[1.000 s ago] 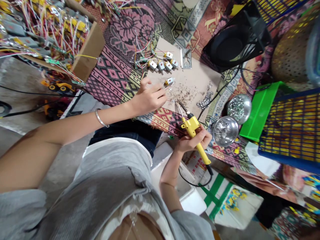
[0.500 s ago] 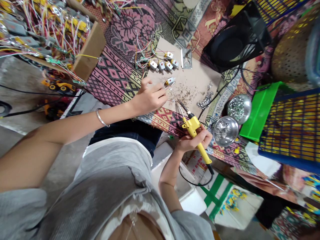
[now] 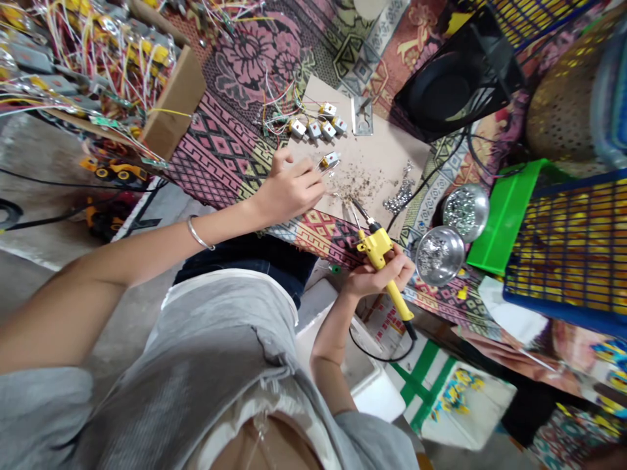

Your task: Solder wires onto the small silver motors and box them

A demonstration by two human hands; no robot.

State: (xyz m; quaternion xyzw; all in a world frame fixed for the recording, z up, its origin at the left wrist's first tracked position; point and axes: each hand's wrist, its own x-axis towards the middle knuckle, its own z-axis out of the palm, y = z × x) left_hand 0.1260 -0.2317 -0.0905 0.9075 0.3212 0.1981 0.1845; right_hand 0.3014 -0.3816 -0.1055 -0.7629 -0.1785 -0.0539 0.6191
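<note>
My left hand (image 3: 292, 188), a bangle at its wrist, is closed at the fingertips around the near end of a small silver-and-yellow motor (image 3: 330, 160). Thin wire-like bits show by the fingers; the exact grip is partly hidden. My right hand (image 3: 381, 274) wraps around the handle of a yellow soldering iron (image 3: 377, 245). Its metal tip and thin feed tube point up-left, close to my left fingertips, over a brown-speckled board (image 3: 392, 147). Several more motors (image 3: 313, 129) with coloured wires stand farther back on the board, beside a metal plate (image 3: 362, 116).
A carton (image 3: 174, 104) packed with wired motors is at upper left. To the right are a black fan (image 3: 448, 94), two metal bowls (image 3: 439, 258) of small parts, a green tray (image 3: 499, 225) and a blue basket (image 3: 563, 254). Loose metal bits (image 3: 399, 199) and a black cable lie nearby.
The view has shifted very slightly. Both hands, the motor and the soldering iron keep nearly the same places.
</note>
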